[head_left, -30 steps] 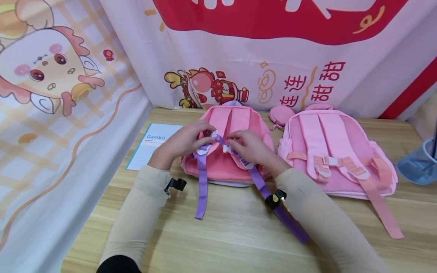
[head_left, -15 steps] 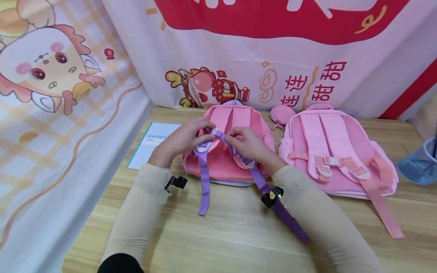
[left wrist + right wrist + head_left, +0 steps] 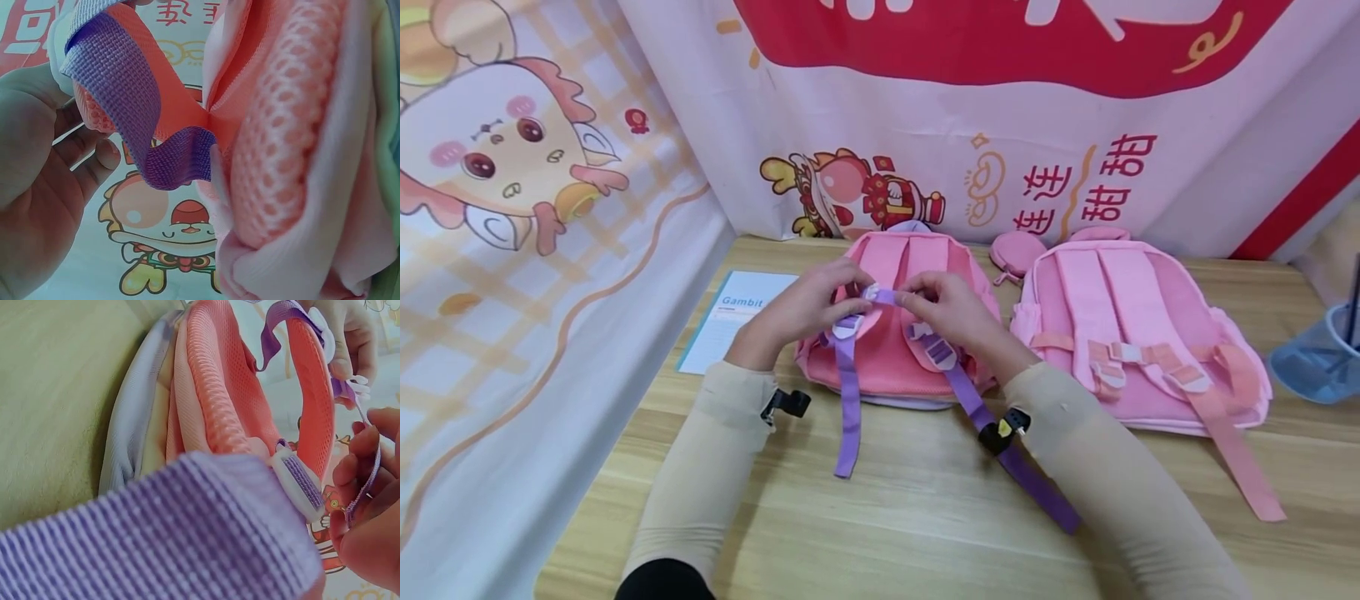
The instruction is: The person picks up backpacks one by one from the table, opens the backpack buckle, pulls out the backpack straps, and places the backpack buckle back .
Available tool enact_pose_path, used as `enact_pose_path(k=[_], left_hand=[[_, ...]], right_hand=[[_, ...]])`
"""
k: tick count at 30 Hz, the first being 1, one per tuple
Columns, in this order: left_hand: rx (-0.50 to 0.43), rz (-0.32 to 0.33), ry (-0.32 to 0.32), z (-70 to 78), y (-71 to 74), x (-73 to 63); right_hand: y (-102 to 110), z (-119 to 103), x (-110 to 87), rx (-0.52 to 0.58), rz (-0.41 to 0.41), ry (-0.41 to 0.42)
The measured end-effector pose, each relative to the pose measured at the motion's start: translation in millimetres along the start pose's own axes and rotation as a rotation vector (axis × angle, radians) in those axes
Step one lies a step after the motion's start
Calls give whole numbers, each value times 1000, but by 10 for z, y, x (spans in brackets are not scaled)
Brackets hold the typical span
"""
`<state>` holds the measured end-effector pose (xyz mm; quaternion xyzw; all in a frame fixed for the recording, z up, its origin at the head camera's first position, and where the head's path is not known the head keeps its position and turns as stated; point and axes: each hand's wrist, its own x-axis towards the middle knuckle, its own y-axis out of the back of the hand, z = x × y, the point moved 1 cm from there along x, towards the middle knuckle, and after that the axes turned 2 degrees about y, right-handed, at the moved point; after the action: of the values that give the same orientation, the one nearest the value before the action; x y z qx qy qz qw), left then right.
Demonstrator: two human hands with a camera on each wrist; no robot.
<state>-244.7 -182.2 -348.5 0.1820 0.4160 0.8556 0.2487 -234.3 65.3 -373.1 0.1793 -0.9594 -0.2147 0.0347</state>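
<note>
A small pink backpack lies with its shoulder straps facing up, purple webbing tails hanging toward me. My left hand pinches a white buckle end at the left shoulder strap. A short purple strap runs from that buckle, and my right hand pinches its other end between thumb and fingers. In the right wrist view, the white buckle prongs show beside my left fingers, and the strap passes edge-on into my right hand. Another white buckle piece sits on the right shoulder strap, below my right fingers.
A second pink backpack with a fastened chest buckle lies to the right. Behind it is a round pink pouch. A notebook lies at the left, a blue cup at the far right. A printed cloth hangs behind the table.
My right fingers have come up off the white buckle piece on the right shoulder strap and drawn the short purple strap straight. My left hand has stayed in place.
</note>
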Motion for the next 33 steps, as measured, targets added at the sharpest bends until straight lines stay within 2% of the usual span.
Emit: enact_pose_path(k=[6,13,18,27,33], left_hand=[[0,11,-18,9,-23,-1],[-12,58,35,20,-41,0],[-22,85,29,10,-59,-4],[-49,96,27,2,-70,2],[-58,103,29,1,-94,13]], right_hand=[[-27,8,21,2,-12,2],[-53,-5,38,40,-7,-37],[-73,-8,55,75,-16,-63],[-122,-39,100,69,-4,-99],[-164,-29,132,116,-1,-111]])
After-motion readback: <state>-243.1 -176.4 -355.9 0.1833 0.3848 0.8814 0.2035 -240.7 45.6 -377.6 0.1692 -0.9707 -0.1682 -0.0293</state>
